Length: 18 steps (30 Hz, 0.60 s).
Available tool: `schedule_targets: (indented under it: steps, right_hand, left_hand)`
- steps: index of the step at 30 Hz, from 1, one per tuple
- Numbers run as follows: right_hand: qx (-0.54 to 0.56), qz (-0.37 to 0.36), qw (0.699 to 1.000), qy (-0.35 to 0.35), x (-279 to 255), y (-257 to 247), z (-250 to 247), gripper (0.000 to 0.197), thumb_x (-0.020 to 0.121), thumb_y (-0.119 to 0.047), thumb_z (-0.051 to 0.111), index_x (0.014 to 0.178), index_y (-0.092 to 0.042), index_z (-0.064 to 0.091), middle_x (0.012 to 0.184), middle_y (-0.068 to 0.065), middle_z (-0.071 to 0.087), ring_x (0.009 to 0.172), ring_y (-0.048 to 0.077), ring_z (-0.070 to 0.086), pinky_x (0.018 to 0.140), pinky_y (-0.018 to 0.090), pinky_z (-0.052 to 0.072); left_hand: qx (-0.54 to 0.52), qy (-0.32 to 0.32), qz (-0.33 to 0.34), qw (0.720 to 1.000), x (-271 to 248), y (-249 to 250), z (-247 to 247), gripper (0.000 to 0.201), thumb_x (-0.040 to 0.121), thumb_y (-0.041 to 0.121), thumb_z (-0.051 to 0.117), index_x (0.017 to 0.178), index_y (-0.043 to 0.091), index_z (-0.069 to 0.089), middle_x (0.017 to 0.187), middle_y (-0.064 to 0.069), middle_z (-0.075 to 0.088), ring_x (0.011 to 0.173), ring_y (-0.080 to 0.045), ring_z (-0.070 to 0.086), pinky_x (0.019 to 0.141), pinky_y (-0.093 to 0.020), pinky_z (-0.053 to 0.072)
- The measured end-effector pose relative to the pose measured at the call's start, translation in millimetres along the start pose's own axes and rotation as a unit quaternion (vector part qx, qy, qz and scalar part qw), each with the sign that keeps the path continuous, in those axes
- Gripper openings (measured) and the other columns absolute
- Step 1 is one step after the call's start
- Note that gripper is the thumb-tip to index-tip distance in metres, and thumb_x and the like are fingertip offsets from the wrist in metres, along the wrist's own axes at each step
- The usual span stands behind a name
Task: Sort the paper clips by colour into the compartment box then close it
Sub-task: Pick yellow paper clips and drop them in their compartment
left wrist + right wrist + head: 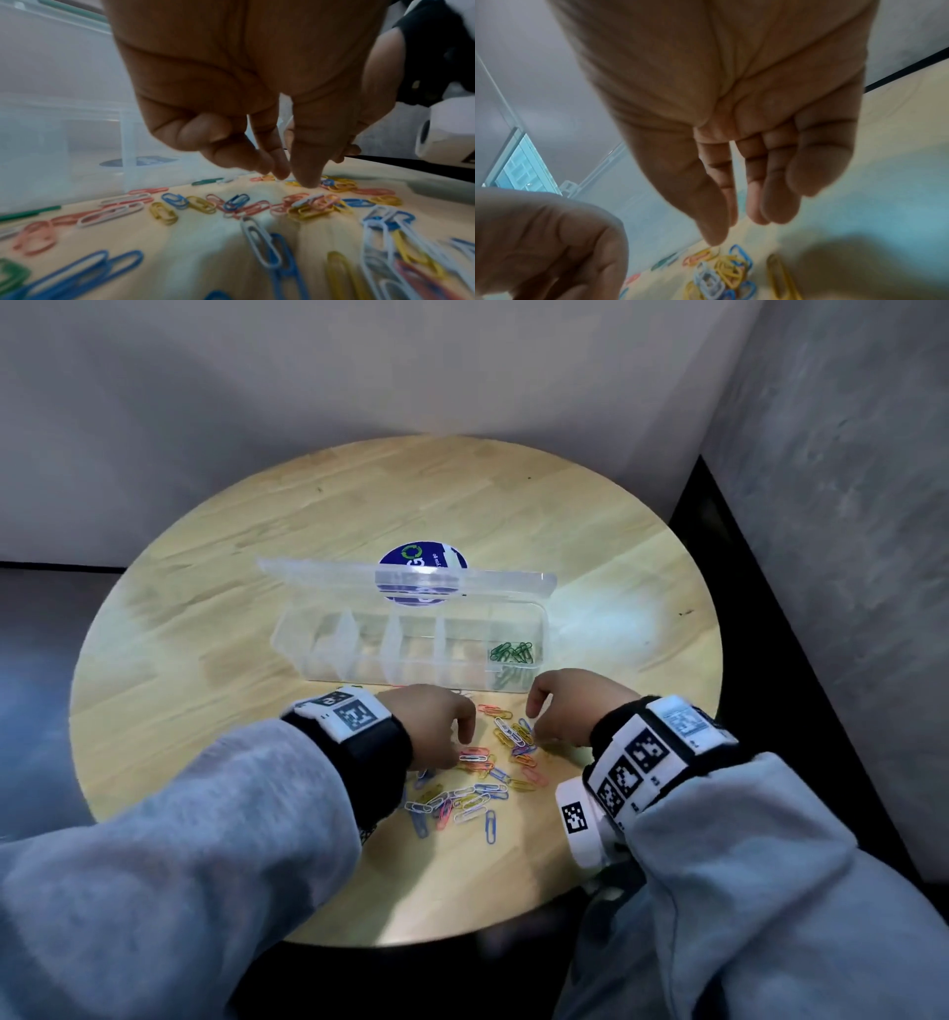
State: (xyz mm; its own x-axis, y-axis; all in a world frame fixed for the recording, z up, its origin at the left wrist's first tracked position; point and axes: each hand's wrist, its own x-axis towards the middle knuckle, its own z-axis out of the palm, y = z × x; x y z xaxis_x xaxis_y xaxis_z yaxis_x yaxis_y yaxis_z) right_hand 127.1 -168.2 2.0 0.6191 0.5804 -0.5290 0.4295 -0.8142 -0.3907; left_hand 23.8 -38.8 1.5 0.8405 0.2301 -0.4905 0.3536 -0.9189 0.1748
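Paper clips lie before the compartment box

A round surface of pale wood with visible grain carries everything. Near its middle stands a clear plastic compartment box, its lid raised at the back; green paper clips lie in its rightmost compartment, and the other compartments look bare of clips. Just behind the box a round blue sticker sits on the wood, partly seen through the lid. In front of the box, on the near part of the surface, a loose scatter of paper clips lies flat: blue, yellow, white, and pink or red ones, several overlapping. In the left wrist view a few green ones lie close by the box wall.
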Motion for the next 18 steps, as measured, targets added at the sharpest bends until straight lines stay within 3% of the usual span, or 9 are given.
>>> schedule_targets:
  steps: [4, 7, 9, 14, 18]
  right_hand:
    - [-0.02, -0.01, 1.0, -0.009, 2.1, -1.2, 5.1, 0.026, 0.08, -0.006, 0.059, 0.098, -0.023, 0.062, 0.065, -0.01, 0.047, 0.056, 0.006, 0.044, 0.045, 0.02, 0.03]
    - [-0.033, -0.029, 0.999, -0.024, 4.2, -3.8, 8.3, 0.024, 0.081, -0.004, 0.059, 0.095, -0.023, 0.063, 0.064, -0.01, 0.046, 0.054, 0.005, 0.043, 0.044, 0.02, 0.03]
    - [-0.046, -0.039, 0.998, -0.032, 6.1, -5.2, 9.3, 0.021, 0.082, -0.005, 0.058, 0.094, -0.022, 0.063, 0.065, -0.01, 0.045, 0.054, 0.005, 0.041, 0.044, 0.02, 0.029]
    - [-0.065, -0.031, 0.997, -0.031, 8.1, -3.5, 10.2, 0.014, 0.082, -0.007, 0.06, 0.087, -0.021, 0.058, 0.073, -0.005, 0.052, 0.063, 0.012, 0.048, 0.046, 0.02, 0.03]
    - [-0.086, -0.025, 0.995, -0.043, 10.3, -4.6, 13.7, 0.019, 0.081, -0.007, 0.059, 0.097, -0.008, 0.068, 0.096, 0.008, 0.067, 0.081, 0.021, 0.056, 0.056, 0.02, 0.04]
  left_hand:
    - [-0.002, 0.003, 0.003, 1.0, 2.8, 1.6, 3.1, 0.021, 0.078, 0.021, 0.062, 0.098, 0.026, 0.059, 0.083, 0.006, 0.052, 0.08, -0.017, 0.051, 0.065, -0.025, 0.039]
    - [0.016, 0.002, 0.007, 1.0, 5.8, 4.9, 6.9, 0.018, 0.079, 0.02, 0.062, 0.096, 0.026, 0.061, 0.084, 0.008, 0.05, 0.081, -0.016, 0.049, 0.052, -0.021, 0.03]
    - [0.026, 0.001, 0.005, 1.0, 8.0, 5.3, 9.7, 0.019, 0.079, 0.02, 0.062, 0.096, 0.027, 0.063, 0.085, 0.008, 0.051, 0.081, -0.015, 0.048, 0.051, -0.02, 0.027]
    - [0.016, -0.012, 0.0, 1.0, 12.8, 1.4, 11.0, 0.018, 0.08, 0.024, 0.065, 0.097, 0.027, 0.064, 0.086, 0.009, 0.051, 0.082, -0.014, 0.049, 0.053, -0.021, 0.03]
    - [0.018, -0.012, -0.005, 1.0, 13.6, -3.3, 12.8, 0.014, 0.077, 0.021, 0.065, 0.089, 0.028, 0.061, 0.084, 0.009, 0.052, 0.081, -0.015, 0.05, 0.05, -0.019, 0.028]
